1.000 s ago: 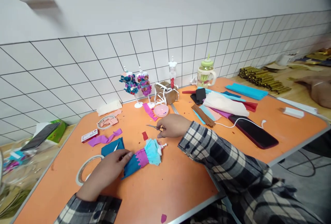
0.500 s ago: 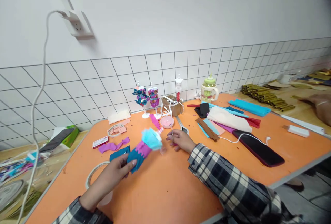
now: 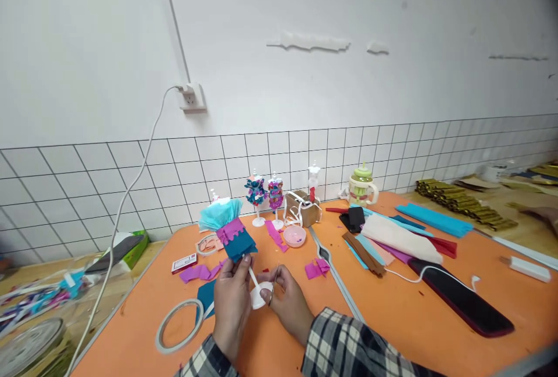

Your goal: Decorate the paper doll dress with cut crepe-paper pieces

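My left hand (image 3: 233, 295) is closed around the white pole of a small mannequin stand (image 3: 253, 276), which tilts away to the upper left. The form wears a layered crepe-paper dress: light blue (image 3: 220, 214) at the top, purple (image 3: 231, 232) in the middle, dark teal (image 3: 238, 247) at the hem. Its round white base (image 3: 260, 302) points toward my right hand (image 3: 290, 301). That hand is pinched shut on a thin metal tool (image 3: 274, 287), its kind unclear, and the thumb overlaps the base's edge.
Two decorated mannequins (image 3: 258, 222) stand by the wall beside a brown box (image 3: 309, 214) and a pink bowl (image 3: 294, 237). A tape roll (image 3: 161, 336) lies at left. Crepe strips (image 3: 364, 255) and a dark red-edged phone-like slab (image 3: 466, 301) are at right, with a lidded cup (image 3: 361, 188) behind.
The dressed stand has turned, its base now toward me and its top toward the wall. My left grip went from the dress to the pole. My right hand came in to the base.
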A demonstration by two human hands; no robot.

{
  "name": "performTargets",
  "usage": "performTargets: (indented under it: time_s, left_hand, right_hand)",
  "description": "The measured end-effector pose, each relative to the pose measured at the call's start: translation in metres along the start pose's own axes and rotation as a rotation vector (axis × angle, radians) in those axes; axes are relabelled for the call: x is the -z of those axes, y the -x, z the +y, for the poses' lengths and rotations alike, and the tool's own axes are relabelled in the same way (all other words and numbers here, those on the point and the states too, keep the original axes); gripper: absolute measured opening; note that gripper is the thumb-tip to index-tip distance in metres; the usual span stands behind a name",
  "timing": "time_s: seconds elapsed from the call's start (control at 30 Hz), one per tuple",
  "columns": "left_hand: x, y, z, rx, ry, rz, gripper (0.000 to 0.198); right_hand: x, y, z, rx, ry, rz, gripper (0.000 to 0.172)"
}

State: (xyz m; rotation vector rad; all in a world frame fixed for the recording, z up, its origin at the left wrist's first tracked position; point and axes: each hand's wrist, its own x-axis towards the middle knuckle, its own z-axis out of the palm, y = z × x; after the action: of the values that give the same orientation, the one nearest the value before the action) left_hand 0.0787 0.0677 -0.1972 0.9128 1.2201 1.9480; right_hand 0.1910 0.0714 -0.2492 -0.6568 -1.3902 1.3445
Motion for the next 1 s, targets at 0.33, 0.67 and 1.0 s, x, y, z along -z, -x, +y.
performTargets:
  time_s: [0.33,0.67,1.0]
  left_hand:
    - [0.004,0.014,-0.010,0.172,0.198,-0.007,0.026]
    - [0.057,-0.013,0.022,0.468,0.454,-0.377,0.020]
    - [0.075,-0.016,0.018,0.411,0.442,-0.343,0.042]
  right_hand:
    - [-0.012,0.000,0.012,-0.138,-0.137,-0.086,0.037]
    - [0.042,-0.013,0.014,-0.412,-0.287,-0.290,0.049]
    - [0.042,-0.006,0.023,-0.544,-0.374,-0.399,0.044]
